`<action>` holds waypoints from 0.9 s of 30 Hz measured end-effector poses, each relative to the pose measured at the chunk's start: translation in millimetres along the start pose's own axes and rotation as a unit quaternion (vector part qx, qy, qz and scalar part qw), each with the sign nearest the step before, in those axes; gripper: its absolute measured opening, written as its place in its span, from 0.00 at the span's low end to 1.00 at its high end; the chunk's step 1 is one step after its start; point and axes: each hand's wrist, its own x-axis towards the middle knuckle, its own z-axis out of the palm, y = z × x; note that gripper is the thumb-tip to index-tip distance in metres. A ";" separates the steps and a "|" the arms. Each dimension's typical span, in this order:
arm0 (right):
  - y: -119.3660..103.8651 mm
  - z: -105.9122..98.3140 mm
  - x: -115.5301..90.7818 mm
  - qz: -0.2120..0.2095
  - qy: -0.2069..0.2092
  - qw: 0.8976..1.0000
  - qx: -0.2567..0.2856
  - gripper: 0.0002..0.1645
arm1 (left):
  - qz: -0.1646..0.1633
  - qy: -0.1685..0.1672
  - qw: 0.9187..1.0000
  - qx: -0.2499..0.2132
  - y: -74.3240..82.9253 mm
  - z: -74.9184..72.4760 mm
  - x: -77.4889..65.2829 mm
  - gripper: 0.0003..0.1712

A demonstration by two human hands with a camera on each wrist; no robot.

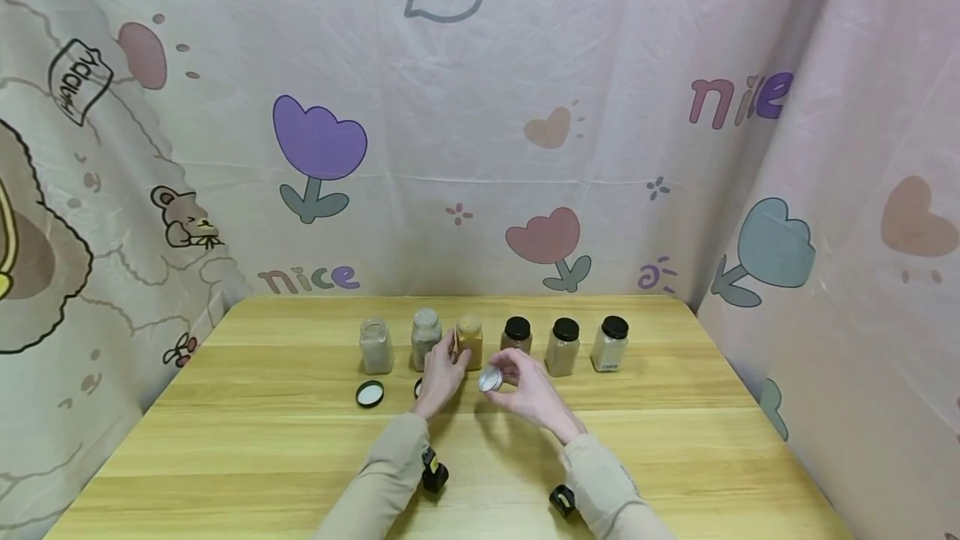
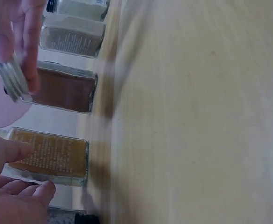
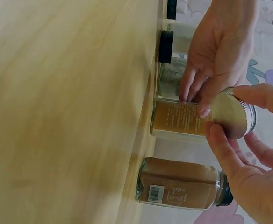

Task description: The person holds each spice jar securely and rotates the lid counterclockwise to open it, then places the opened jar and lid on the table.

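Note:
A square glass jar of yellow-brown powder (image 1: pixel 470 350) stands in the middle of the row, its top without a lid. My left hand (image 1: pixel 444 369) holds it, thumb across the printed label and fingers along its left side. Just right of that jar, raised above the table, my right hand (image 1: pixel 528 390) pinches a round silvery lid (image 3: pixel 230 114) between thumb and fingertips. The lid is tilted, and its face catches the light in the right wrist view. A jar of brown powder (image 3: pixel 178 183) with a black lid stands nearest the right hand, partly hidden by it in the head view.
Left of the held jar stand a grey-green jar (image 1: pixel 426 340) and a greyish-white jar (image 1: pixel 376 348), both uncapped. A black-rimmed lid (image 1: pixel 370 394) lies before them; another is half hidden. A tan jar (image 1: pixel 562 348) and a pale jar (image 1: pixel 610 346), both black-capped, stand right.

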 end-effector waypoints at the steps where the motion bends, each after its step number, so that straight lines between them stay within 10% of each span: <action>1: 0.2 0.5 0.5 0.004 -0.001 1.000 -0.006 0.26 | 0.002 -0.001 1.000 0.001 0.1 -1.0 -1.4 0.23; 27: 5.7 18.4 30.7 0.042 -0.106 0.981 -0.156 0.23 | 0.022 -0.028 0.999 -0.019 -3.7 -34.7 -28.3 0.23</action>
